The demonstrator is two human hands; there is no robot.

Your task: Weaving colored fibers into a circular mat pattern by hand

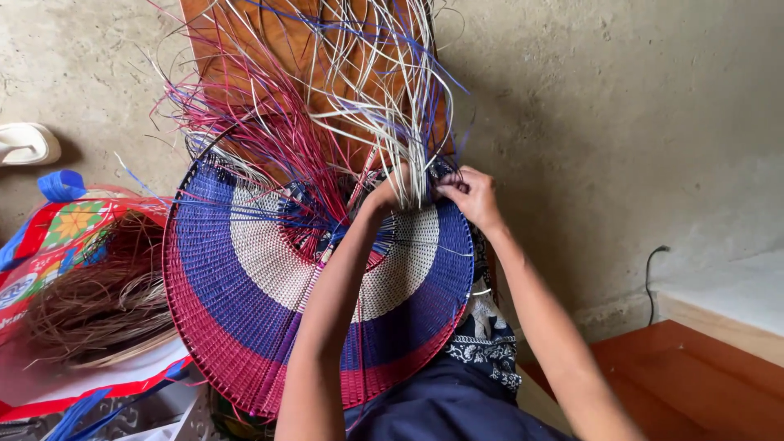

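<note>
left hand (390,189): clenched on pale loose strands (384,98), centre frame
right hand (472,194): pinching strands at the rim
woven disc (245,286): blue, cream, red rings, centre-left on lap
bag (73,237): fibres inside, left edge

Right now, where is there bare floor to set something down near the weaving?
Bare concrete floor lies right of the loose strands, up to the wooden step. The left is crowded: the bag of fibres sits beside the woven disc, and both hands work its top edge.
</note>
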